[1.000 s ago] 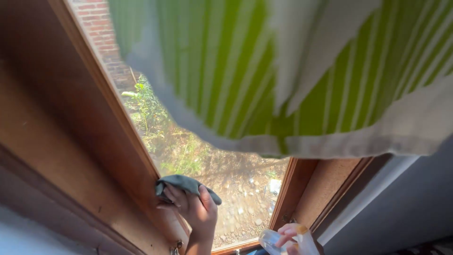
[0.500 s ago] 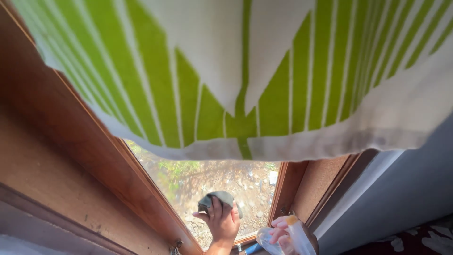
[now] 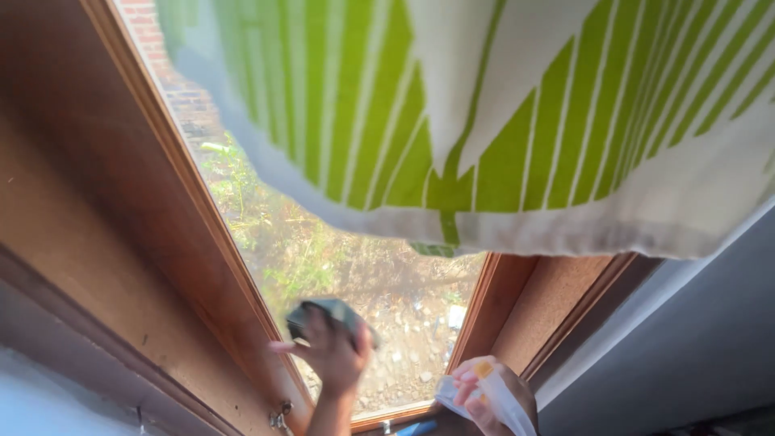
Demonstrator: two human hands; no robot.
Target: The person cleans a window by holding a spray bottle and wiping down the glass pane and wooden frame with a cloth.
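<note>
My left hand (image 3: 329, 355) presses a dark grey cloth (image 3: 327, 314) against the window glass (image 3: 355, 274), close to the left side of the wooden frame (image 3: 198, 210). The hand and cloth are blurred by motion. My right hand (image 3: 478, 394) sits low at the bottom edge, shut around a clear plastic spray bottle (image 3: 492, 400) with an orange part near its top. A green-and-white striped curtain (image 3: 500, 113) hangs over the upper half of the window and hides most of the glass.
A brick wall (image 3: 165, 60) and green plants (image 3: 242, 194) show outside through the glass. A metal latch (image 3: 281, 416) sits at the frame's lower left. A grey wall (image 3: 686, 339) runs along the right.
My left hand has swept the cloth left and slightly up across the glass. The curtain has swung up and right, uncovering more of the pane. The right hand stays low with the bottle.
</note>
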